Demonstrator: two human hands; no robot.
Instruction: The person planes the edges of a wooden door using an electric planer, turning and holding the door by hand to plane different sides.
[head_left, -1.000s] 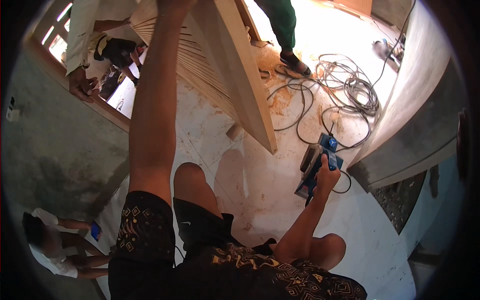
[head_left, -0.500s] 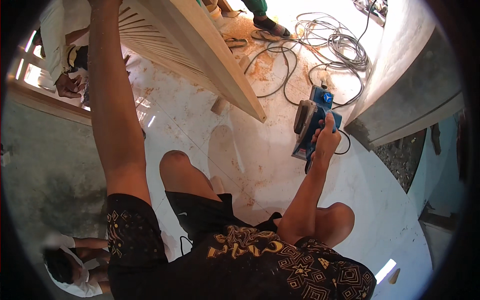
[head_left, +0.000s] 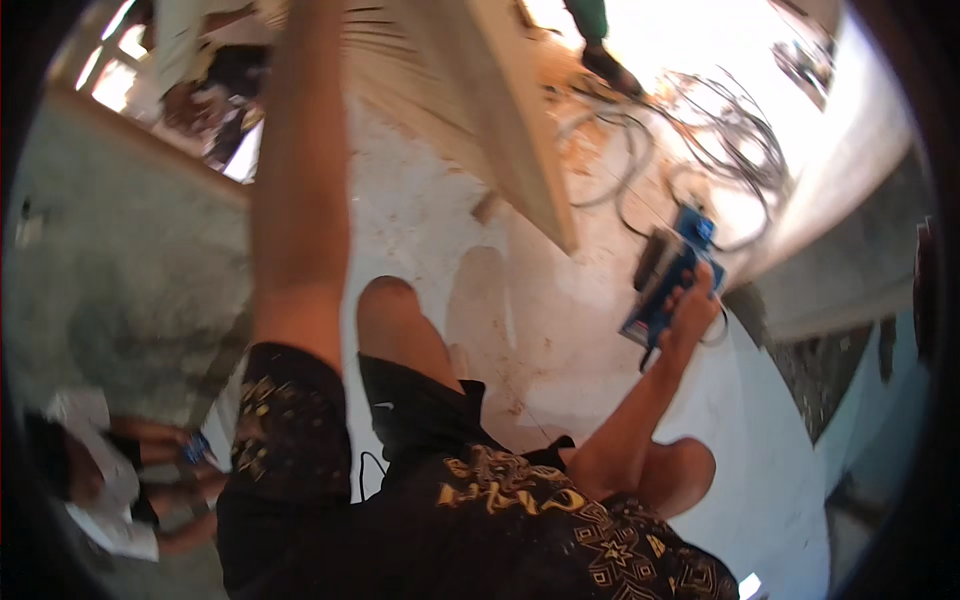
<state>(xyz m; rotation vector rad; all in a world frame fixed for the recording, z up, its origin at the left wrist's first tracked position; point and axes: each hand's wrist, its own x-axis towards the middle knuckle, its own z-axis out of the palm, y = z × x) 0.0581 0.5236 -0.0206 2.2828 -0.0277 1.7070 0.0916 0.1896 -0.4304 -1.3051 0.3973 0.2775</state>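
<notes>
My right hand (head_left: 694,305) is wrapped round the grip of a blue power tool, which looks like an electric planer (head_left: 657,308), low over the pale floor or resting on it; I cannot tell which. Up the left side stretches my left arm (head_left: 303,180), passing out at the top edge, so its hand is hidden. Beside that arm stands a tilted wooden panel (head_left: 500,120) with fanned slats and a thick frame. Its lower corner points toward the planer.
Coiled dark cable (head_left: 735,135) lies beyond the planer, near another person's foot (head_left: 608,70). Wood dust (head_left: 590,150) covers the floor there. A curved pale slab (head_left: 850,190) stands at right. A person (head_left: 110,470) sits lower left; another person's hand (head_left: 185,105) shows upper left.
The whole view has shifted and blurred, with the panel, planer and cable now farther right. My right hand still grips the planer. My left hand, partly seen at the top before, has left the view.
</notes>
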